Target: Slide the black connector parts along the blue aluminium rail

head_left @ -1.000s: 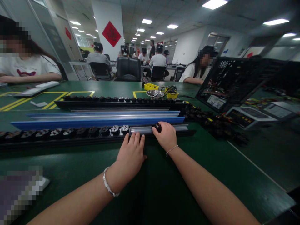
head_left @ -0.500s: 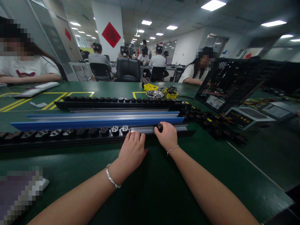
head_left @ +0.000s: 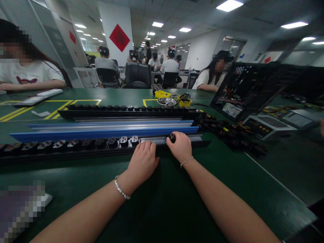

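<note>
A long black rail lies across the green table, with several round black socket pieces set in its channel left of my hands. My left hand rests on the rail's near edge, fingers together and bent over it, just right of the last piece. In my right hand is a small black round piece, pinched between thumb and fingers over the bare right part of the channel. Behind the rail lies a blue strip.
Another black rail with pieces lies farther back. A pile of black parts, a metal box and an open computer case are at the right. Beyond stand a metal dish and yellow trays. People sit across the table.
Both hands are almost where they were, the right still pinching the black piece. The view has shifted very slightly, and a standing person in the background has moved left.
</note>
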Demonstrator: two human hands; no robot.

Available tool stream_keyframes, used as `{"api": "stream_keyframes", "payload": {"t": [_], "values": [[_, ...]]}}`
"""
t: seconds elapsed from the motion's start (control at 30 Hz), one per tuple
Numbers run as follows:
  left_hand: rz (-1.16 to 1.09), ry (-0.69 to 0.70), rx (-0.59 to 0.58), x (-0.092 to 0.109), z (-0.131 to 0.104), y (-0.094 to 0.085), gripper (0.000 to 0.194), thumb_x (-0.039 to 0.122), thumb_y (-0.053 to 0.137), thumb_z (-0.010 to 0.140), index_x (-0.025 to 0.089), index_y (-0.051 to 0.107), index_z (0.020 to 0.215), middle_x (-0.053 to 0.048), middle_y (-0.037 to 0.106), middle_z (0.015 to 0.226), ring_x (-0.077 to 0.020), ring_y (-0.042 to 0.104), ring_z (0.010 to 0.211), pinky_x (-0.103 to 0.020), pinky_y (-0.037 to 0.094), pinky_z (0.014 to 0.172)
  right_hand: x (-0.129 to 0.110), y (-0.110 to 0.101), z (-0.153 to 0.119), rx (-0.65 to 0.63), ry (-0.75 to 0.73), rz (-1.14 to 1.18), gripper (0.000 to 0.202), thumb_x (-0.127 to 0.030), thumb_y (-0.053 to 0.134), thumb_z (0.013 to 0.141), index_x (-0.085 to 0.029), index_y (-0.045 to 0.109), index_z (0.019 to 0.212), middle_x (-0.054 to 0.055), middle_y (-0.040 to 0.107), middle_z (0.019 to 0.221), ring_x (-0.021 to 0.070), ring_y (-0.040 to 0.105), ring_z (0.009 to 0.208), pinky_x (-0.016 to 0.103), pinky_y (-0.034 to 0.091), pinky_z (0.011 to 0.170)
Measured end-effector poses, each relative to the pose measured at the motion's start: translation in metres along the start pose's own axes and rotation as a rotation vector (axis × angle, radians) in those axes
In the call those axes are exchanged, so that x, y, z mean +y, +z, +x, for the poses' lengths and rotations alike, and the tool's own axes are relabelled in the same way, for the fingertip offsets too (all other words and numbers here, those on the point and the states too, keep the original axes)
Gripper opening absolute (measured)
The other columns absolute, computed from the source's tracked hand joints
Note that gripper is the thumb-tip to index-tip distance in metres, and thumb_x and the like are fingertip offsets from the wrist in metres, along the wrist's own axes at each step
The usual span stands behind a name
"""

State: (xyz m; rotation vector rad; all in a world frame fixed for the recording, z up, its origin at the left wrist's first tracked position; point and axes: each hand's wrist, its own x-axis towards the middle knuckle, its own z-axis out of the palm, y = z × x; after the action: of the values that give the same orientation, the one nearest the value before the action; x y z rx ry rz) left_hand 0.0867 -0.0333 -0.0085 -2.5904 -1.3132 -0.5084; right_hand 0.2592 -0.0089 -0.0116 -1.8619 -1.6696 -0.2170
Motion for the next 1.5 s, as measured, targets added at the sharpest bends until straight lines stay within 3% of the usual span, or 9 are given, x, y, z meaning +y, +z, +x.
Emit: {"api": "stream_keyframes", "payload": {"t": [0.33, 0.7, 1.5], "values": [[-0.032, -0.009, 0.026, -0.006, 0.006, 0.005, 0.019, 0.022, 0.047, 0.082, 0.014, 0.048, 0.100, -0.010, 0.055, 0.098, -0.0228, 0.051, 0.093, -0.038, 0.041, 0.084, 0.007, 0.000, 0.002, 0.006, 0.044, -0.011, 0.021, -0.034, 0.050, 0.076, -0.017, 0.060, 0.084, 0.008, 0.064, 0.090, 0.0220, 0.054, 0.089, 0.033, 0.036, 0.082], [-0.187, -0.101, 0.000, -0.015, 0.014, 0.009, 0.006, 0.019, 0.046, 0.084, 0.019, 0.047, 0.090, -0.005, 0.060, 0.088, -0.0194, 0.056, 0.083, -0.034, 0.043, 0.077, 0.011, 0.003, 0.001, 0.028, -0.007, 0.046, 0.022, -0.033, 0.049, 0.078, -0.016, 0.060, 0.086, 0.010, 0.063, 0.089, 0.0233, 0.054, 0.090, 0.034, 0.038, 0.082], [-0.164, -0.185, 0.005, -0.023, 0.013, 0.012, 0.012, 0.011, 0.039, 0.084, 0.018, 0.048, 0.086, -0.007, 0.059, 0.084, -0.0216, 0.054, 0.083, -0.035, 0.040, 0.074, 0.006, 0.010, 0.002, 0.012, -0.064, 0.149, 0.029, -0.036, 0.050, 0.080, -0.015, 0.061, 0.097, 0.011, 0.064, 0.100, 0.0235, 0.054, 0.099, 0.037, 0.039, 0.089]]}}
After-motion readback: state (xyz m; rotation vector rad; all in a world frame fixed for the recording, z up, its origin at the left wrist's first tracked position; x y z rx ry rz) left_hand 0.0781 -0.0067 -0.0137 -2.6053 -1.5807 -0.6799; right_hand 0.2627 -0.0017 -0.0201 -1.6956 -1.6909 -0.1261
